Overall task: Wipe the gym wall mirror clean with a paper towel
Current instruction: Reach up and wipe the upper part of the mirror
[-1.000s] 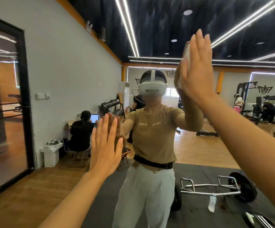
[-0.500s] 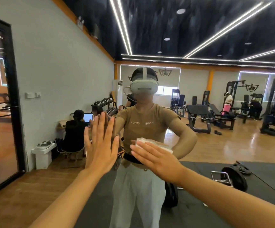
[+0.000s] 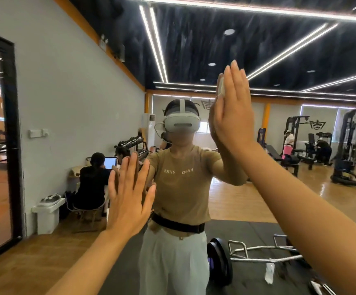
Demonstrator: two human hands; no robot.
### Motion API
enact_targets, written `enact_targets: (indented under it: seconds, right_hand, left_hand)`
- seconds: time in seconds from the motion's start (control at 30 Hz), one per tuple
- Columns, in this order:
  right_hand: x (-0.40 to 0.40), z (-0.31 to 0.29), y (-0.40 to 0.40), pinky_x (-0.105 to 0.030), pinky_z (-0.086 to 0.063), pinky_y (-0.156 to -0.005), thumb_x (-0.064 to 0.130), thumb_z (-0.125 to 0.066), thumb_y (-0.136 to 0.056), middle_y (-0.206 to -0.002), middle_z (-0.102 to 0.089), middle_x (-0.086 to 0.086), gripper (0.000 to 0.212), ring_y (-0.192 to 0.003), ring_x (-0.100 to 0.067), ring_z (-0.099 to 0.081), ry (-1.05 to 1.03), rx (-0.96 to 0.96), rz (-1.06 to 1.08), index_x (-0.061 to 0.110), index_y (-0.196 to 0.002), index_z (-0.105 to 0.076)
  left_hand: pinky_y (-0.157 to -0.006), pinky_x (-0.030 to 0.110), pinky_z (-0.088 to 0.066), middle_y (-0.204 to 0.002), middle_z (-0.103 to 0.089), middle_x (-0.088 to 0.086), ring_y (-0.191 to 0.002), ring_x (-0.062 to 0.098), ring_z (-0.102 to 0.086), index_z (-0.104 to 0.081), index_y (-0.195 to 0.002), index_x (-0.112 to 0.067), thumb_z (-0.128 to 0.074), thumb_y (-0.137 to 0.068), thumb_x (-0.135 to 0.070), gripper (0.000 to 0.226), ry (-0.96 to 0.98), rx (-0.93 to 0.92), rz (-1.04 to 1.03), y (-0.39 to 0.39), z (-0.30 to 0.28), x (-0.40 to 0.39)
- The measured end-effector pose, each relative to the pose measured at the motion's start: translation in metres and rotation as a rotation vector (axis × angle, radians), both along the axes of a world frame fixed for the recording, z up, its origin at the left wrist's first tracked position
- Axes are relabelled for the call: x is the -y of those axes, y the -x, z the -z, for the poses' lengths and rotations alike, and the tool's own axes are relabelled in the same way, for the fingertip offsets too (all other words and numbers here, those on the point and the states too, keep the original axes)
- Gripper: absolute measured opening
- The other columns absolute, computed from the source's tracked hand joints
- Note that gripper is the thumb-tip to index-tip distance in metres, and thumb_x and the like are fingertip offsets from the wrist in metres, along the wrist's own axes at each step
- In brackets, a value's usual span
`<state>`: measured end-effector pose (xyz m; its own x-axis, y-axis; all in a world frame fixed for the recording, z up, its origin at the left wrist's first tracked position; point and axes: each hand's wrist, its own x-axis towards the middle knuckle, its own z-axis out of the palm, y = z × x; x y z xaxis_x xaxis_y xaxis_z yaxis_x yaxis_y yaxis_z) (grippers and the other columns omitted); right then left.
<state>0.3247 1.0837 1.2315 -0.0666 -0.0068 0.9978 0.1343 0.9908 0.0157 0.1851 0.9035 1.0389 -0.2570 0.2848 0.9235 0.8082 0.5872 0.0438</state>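
High on mirror (image 3: 300, 145), flat right hand (image 3: 233, 111) pressing paper towel (image 3: 221, 87)

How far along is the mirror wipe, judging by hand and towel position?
Mid-wipe. Done: cannot tell; the gym wall mirror shows no clear streak or clean patch. In hand: the right hand, fingers straight, presses the folded white paper towel flat on the glass at head height. The left hand lies flat on the mirror lower down, fingers spread. Left: likely the lower glass and the areas to either side, though coverage is not visible.
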Motion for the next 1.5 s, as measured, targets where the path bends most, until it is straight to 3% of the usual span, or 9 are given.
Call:
enact_targets:
  seconds: [0.17,0.4,0.53,0.7,0.87,1.0,1.13,1.27,1.5]
  right_hand:
    - [0.03,0.054,0.016,0.003,-0.001,-0.108,0.0,-0.054,-0.098,-0.164,-0.019,-0.014,0.063,-0.152,-0.032,-0.015,-0.107,0.172,-0.101,0.003,-0.155,-0.028]
    - [0.031,0.166,0.019,-0.043,-0.023,-0.123,0.002,-0.044,-0.099,-0.159,-0.033,-0.013,0.052,-0.15,-0.033,-0.024,-0.543,0.535,-0.113,0.005,-0.151,-0.038]
    - [0.018,0.177,0.01,-0.04,-0.023,-0.123,0.005,-0.041,-0.104,-0.158,-0.037,-0.009,0.045,-0.148,-0.03,-0.029,-0.764,0.607,-0.056,0.007,-0.149,-0.043]
    - [0.005,0.107,0.009,-0.041,-0.033,-0.119,-0.007,-0.05,-0.096,-0.158,-0.034,-0.015,0.057,-0.147,-0.033,-0.031,-0.573,0.418,0.04,0.003,-0.15,-0.035]
    - [0.012,0.026,0.001,-0.031,-0.012,-0.122,0.009,-0.048,-0.102,-0.161,-0.027,-0.017,0.055,-0.15,-0.031,-0.02,-0.146,0.102,0.138,0.001,-0.153,-0.032]
    - [0.035,0.042,0.019,-0.016,0.003,-0.12,0.012,-0.042,-0.104,-0.165,-0.013,-0.015,0.058,-0.153,-0.032,-0.008,0.084,-0.021,-0.003,0.003,-0.157,-0.018]
    - [0.052,0.101,0.03,-0.036,-0.01,-0.126,0.011,-0.046,-0.103,-0.166,-0.008,-0.013,0.064,-0.154,-0.033,-0.004,0.015,0.07,0.01,0.005,-0.157,-0.012]
    - [0.056,0.177,0.029,-0.028,-0.009,-0.124,0.001,-0.056,-0.097,-0.165,-0.009,-0.008,0.067,-0.154,-0.032,-0.006,-0.05,0.18,0.057,0.001,-0.155,-0.023]
    - [0.035,0.232,0.013,-0.044,-0.031,-0.12,0.007,-0.054,-0.098,-0.159,-0.036,-0.007,0.054,-0.149,-0.028,-0.028,-0.563,0.557,0.015,0.009,-0.151,-0.039]
  left_hand:
    - [-0.124,0.045,0.006,-0.169,0.004,0.004,-0.155,0.023,0.002,-0.017,-0.16,-0.017,-0.031,-0.102,-0.044,0.066,-0.006,-0.024,0.004,0.003,0.001,0.001]
    - [-0.124,0.044,0.007,-0.169,0.001,0.007,-0.155,0.024,0.002,-0.017,-0.16,-0.017,-0.028,-0.102,-0.042,0.064,0.032,-0.002,0.03,0.003,0.001,0.004]
    - [-0.123,0.04,0.011,-0.169,0.001,0.005,-0.155,0.021,0.002,-0.017,-0.16,-0.019,-0.029,-0.103,-0.039,0.063,0.044,-0.003,0.065,0.002,-0.002,0.01]
    - [-0.123,0.038,0.01,-0.169,0.003,0.001,-0.155,0.02,-0.001,-0.022,-0.159,-0.017,-0.03,-0.103,-0.038,0.061,-0.013,-0.006,0.064,0.013,-0.004,0.029]
    - [-0.123,0.044,0.005,-0.169,0.007,-0.002,-0.155,0.018,0.001,-0.015,-0.161,-0.02,-0.03,-0.101,-0.041,0.065,-0.057,0.046,0.017,0.038,-0.003,0.053]
    - [-0.123,0.044,0.005,-0.169,0.005,-0.001,-0.155,0.018,0.002,-0.015,-0.161,-0.02,-0.03,-0.101,-0.044,0.066,-0.029,0.044,0.019,0.049,-0.003,0.062]
    - [-0.124,0.044,0.004,-0.169,0.004,0.002,-0.155,0.02,0.002,-0.013,-0.161,-0.019,-0.029,-0.102,-0.042,0.065,-0.007,0.012,0.003,0.053,-0.001,0.064]
    - [-0.124,0.045,0.003,-0.169,0.003,0.003,-0.155,0.02,0.0,-0.012,-0.161,-0.018,-0.028,-0.102,-0.042,0.065,0.023,-0.017,0.007,0.058,0.0,0.067]
    - [-0.124,0.042,0.005,-0.169,-0.002,0.007,-0.155,0.023,-0.003,-0.016,-0.16,-0.015,-0.024,-0.104,-0.043,0.063,0.047,-0.068,0.018,0.063,0.001,0.073]
